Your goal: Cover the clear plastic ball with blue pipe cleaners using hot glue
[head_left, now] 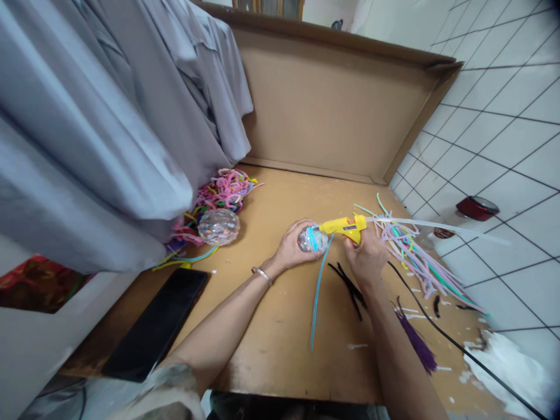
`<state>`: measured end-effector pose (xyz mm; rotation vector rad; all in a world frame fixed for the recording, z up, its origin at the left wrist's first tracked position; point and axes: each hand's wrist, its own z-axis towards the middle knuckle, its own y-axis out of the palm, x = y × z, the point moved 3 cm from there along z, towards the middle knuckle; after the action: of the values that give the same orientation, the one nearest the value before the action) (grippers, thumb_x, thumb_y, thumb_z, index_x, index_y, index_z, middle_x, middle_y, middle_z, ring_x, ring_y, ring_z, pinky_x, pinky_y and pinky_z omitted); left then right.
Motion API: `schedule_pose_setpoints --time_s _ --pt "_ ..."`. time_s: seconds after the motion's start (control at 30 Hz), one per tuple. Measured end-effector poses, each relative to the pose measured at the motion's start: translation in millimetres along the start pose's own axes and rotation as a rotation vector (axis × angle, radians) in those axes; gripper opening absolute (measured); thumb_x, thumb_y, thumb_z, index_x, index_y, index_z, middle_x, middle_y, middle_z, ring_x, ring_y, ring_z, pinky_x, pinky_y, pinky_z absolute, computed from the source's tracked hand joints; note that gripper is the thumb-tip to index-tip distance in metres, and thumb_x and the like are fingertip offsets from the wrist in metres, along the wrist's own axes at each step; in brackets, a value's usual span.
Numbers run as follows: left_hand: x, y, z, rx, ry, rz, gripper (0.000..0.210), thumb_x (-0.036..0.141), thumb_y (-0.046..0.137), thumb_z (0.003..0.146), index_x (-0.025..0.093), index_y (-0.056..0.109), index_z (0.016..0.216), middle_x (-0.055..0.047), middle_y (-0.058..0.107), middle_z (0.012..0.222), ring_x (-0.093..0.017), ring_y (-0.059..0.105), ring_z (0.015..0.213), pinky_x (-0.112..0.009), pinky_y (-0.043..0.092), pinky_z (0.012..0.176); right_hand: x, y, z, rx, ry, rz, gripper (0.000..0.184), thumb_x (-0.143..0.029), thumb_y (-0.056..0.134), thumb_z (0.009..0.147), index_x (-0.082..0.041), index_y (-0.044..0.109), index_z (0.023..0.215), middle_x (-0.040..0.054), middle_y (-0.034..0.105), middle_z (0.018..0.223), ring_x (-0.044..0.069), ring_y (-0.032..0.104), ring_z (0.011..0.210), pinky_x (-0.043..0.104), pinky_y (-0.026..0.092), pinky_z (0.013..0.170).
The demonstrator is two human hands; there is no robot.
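My left hand (291, 247) is closed around a small clear ball (308, 242) with a light-blue band across it. In my right hand (366, 256) is a yellow glue gun (343, 225), its nozzle at the upper right of the ball. A long clear glue stick (431, 223) sticks out of the gun's back end. One blue pipe cleaner (318, 297) runs from beside the ball toward the table's front edge. Several black pipe cleaners (349, 286) lie near my right wrist.
Left of my hands are a larger clear ball (219, 227), a heap of colourful pipe cleaners (227, 189) and a black phone (157, 324). Pastel pipe cleaners (420, 256), a purple tassel (415, 341) and the black cord (455, 341) lie right. Cardboard (332, 105) stands behind; a grey curtain (131, 128) hangs left.
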<state>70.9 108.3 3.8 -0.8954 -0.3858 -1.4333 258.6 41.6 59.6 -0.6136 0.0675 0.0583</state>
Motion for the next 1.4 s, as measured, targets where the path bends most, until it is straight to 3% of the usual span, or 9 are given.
schedule_pose_setpoints --time_s 0.33,0.9,1.4 --pt "1 -0.5 0 0.002 -0.008 0.001 0.066 0.035 0.085 0.061 0.021 0.057 0.119 -0.012 0.063 0.127 -0.029 0.059 0.121 -0.049 0.047 0.108 3 -2 1 0.003 0.012 0.001 0.012 -0.029 0.051 0.081 -0.019 0.057 0.084 0.0044 0.057 0.072 0.019 0.046 0.063 0.03 0.027 0.06" --pt "-2 0.9 0 0.011 0.018 -0.016 0.066 0.034 0.084 0.062 0.023 0.057 0.12 -0.011 0.062 0.126 -0.029 0.06 0.121 -0.051 0.047 0.108 6 5 -1 -0.008 -0.035 -0.008 0.007 -0.029 0.052 0.081 -0.022 0.051 0.078 0.0018 0.053 0.067 0.019 0.046 0.062 0.03 0.029 0.059" --pt "0 0.3 0 -0.004 -0.005 -0.001 0.067 0.035 0.085 0.061 0.021 0.057 0.121 -0.013 0.062 0.128 -0.029 0.059 0.123 -0.047 0.046 0.109 0 -5 3 -0.016 0.011 -0.001 0.007 -0.028 0.051 0.079 -0.021 0.053 0.079 0.0025 0.053 0.069 0.019 0.044 0.062 0.03 0.024 0.058"
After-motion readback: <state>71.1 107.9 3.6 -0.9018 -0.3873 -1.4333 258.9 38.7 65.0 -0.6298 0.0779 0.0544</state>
